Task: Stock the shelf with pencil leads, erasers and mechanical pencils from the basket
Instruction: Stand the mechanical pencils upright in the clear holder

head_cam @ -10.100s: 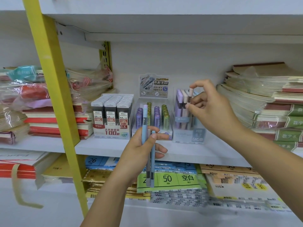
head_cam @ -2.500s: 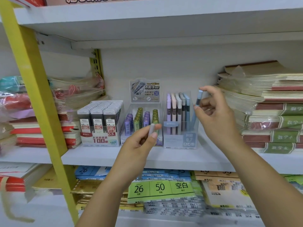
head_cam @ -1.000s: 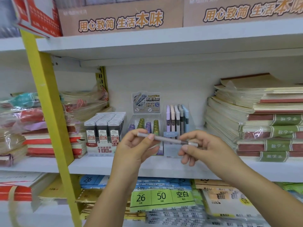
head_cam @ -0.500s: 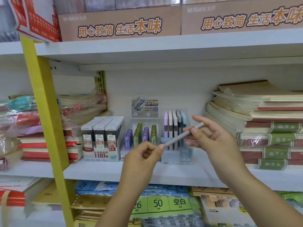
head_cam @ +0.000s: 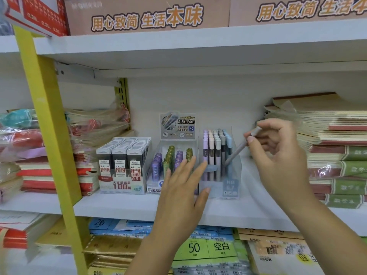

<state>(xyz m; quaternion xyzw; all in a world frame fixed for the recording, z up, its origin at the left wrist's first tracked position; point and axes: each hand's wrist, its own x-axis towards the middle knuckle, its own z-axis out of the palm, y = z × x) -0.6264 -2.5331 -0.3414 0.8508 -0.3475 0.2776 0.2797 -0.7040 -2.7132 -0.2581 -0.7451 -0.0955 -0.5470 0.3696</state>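
My right hand (head_cam: 278,153) pinches the top of a grey mechanical pencil (head_cam: 239,148), which slants with its tip down into the right side of the clear pencil display box (head_cam: 231,187). That box holds several pastel pencils upright. My left hand (head_cam: 183,187) has straight fingers and rests against the front left of the pencil box, holding nothing. Left of it stand a clear box of purple and green lead tubes (head_cam: 170,161) and a carton of dark lead cases (head_cam: 123,165). The basket is out of sight.
Stacked notebooks (head_cam: 333,151) crowd the shelf's right side, and wrapped notebook bundles (head_cam: 39,155) fill the left. A yellow upright post (head_cam: 47,135) crosses the left foreground. The white shelf board (head_cam: 129,207) has paper packs below it and cartons above.
My left hand has let go of the grey pencil and moved to the pencil box's front. My right hand has swung the pencil upright and lowered its tip into the box.
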